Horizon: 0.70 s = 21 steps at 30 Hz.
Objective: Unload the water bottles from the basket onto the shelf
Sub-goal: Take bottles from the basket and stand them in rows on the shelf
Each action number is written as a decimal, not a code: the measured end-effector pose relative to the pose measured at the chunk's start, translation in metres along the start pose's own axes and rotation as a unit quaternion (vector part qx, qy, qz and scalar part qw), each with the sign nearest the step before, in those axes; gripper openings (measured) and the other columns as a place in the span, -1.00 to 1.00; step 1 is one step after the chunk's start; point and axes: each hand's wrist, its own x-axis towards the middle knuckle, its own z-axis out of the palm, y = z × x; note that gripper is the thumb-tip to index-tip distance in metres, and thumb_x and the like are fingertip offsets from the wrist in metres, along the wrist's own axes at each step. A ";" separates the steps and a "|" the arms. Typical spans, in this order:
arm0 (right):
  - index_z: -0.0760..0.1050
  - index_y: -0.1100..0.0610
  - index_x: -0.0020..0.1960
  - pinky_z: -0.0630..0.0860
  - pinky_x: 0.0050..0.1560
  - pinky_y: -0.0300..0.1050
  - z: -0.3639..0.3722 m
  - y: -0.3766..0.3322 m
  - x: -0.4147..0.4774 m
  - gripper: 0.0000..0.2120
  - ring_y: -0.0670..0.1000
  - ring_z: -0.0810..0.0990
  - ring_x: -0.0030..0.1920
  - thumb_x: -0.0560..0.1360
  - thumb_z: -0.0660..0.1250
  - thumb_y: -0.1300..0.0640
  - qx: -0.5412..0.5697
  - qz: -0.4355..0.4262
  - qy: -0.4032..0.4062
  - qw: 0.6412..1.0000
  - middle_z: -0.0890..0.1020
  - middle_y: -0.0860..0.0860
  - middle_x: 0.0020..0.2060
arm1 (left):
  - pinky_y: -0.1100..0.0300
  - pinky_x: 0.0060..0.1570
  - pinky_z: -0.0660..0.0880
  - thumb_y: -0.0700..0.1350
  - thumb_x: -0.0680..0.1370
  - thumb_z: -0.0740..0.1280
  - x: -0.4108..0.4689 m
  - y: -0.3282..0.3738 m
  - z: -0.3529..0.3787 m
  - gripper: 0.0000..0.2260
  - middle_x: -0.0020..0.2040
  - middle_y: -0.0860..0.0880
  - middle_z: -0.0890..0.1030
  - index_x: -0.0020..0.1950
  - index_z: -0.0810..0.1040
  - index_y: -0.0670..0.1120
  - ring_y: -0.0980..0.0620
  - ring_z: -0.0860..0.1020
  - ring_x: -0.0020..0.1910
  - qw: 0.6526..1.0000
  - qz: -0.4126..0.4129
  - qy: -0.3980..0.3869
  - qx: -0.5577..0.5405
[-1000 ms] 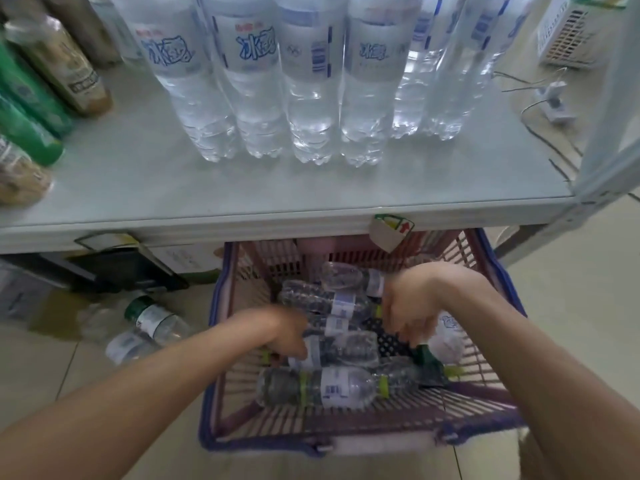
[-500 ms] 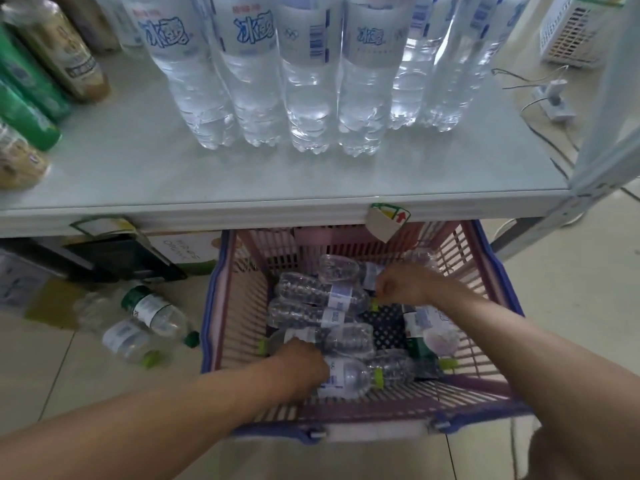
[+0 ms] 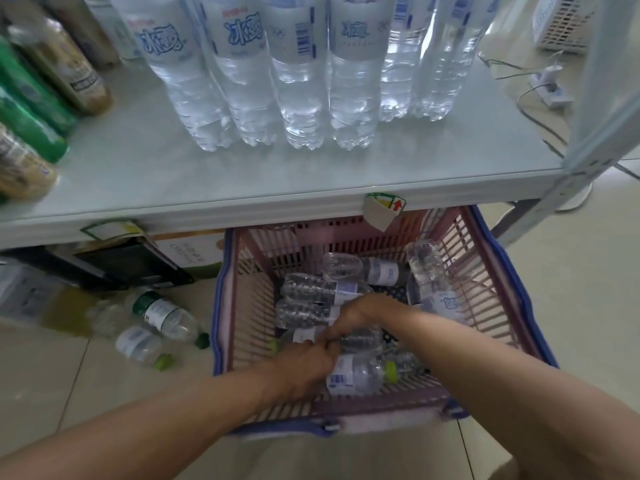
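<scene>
A pink basket (image 3: 485, 292) with a blue rim stands on the floor under the shelf (image 3: 311, 174). Several small clear water bottles lie on their sides inside it. My left hand (image 3: 304, 368) is closed around the base end of the nearest bottle (image 3: 360, 375), which has a green cap and a white label. Just behind it, my right hand (image 3: 356, 315) curls its fingers over a bottle in the middle (image 3: 362, 341). Both bottles still lie in the basket. One more bottle (image 3: 429, 271) leans against the right wall.
Large water bottles (image 3: 301, 81) stand upright in a row at the back of the shelf, with green and brown drink bottles (image 3: 31, 109) at its left. Two bottles (image 3: 162, 317) lie on the floor left of the basket. A shelf post (image 3: 606, 98) rises at right.
My right hand has moved from the back of the basket toward the middle, close to my left hand. My left hand stays on the nearest bottle. The view has shifted slightly.
</scene>
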 end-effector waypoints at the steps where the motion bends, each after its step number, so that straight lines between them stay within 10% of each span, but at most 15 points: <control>1: 0.49 0.00 0.47 0.49 0.06 -0.01 0.001 0.002 0.002 0.03 0.13 0.56 0.29 0.22 0.31 -0.64 -0.039 0.004 0.014 0.999 0.47 0.01 0.46 | -0.18 0.01 0.58 -0.16 0.60 0.30 -0.003 0.001 -0.001 -0.59 0.27 -0.32 0.52 0.40 0.32 -0.28 -0.34 0.60 0.13 1.000 0.012 -0.001 0.008; 6: 0.64 0.03 0.00 0.54 -0.11 -0.02 -0.006 0.002 -0.010 -0.51 0.07 0.60 -0.09 0.45 0.37 -0.40 -0.013 0.009 0.004 1.000 0.58 -0.01 -0.06 | -0.12 0.07 0.54 -0.05 0.58 0.36 0.002 0.006 -0.005 -0.43 0.27 -0.29 0.56 0.47 0.27 -0.29 -0.31 0.61 0.16 1.000 -0.008 0.021 0.019; 11: 0.34 0.07 0.59 0.45 0.35 0.06 -0.019 -0.003 -0.032 -0.13 0.17 0.38 0.54 0.45 0.39 -0.39 0.041 -0.020 -0.025 0.999 0.34 0.08 0.59 | 0.02 0.05 0.54 0.11 0.56 0.39 0.006 0.010 -0.006 -0.49 0.24 -0.25 0.62 0.36 0.48 -0.22 -0.23 0.62 0.18 0.995 -0.067 0.045 -0.050; 16: 0.33 0.06 0.59 0.35 0.50 0.06 -0.050 -0.002 -0.092 -0.03 0.15 0.35 0.56 0.37 0.40 -0.48 0.006 -0.055 -0.019 0.998 0.33 0.07 0.60 | 0.07 0.19 0.51 -0.06 0.61 0.32 0.008 0.012 0.026 -0.66 0.35 -0.20 0.57 0.35 0.53 -0.15 -0.17 0.57 0.28 0.993 -0.080 0.000 -0.092; 18: 0.60 0.00 0.33 0.47 0.33 -0.02 -0.054 -0.002 -0.127 -0.18 0.08 0.56 0.37 0.30 0.38 -0.54 -0.025 -0.094 0.014 0.995 0.57 0.00 0.41 | 0.10 0.34 0.44 -0.02 0.67 0.26 0.010 0.003 0.030 -0.64 0.45 -0.13 0.49 0.46 0.46 -0.08 -0.12 0.51 0.38 0.991 -0.049 0.036 -0.119; 21: 0.65 -0.07 -0.35 0.48 -0.20 -0.16 -0.061 0.007 -0.172 -0.43 -0.27 0.57 -0.38 0.17 0.39 -0.59 -0.014 -0.165 0.112 0.980 0.62 -0.27 -0.41 | 0.15 0.51 0.26 0.13 0.68 0.22 0.008 -0.014 0.015 -0.52 0.58 -0.02 0.33 0.56 0.36 -0.02 0.01 0.33 0.54 0.979 0.038 0.120 -0.162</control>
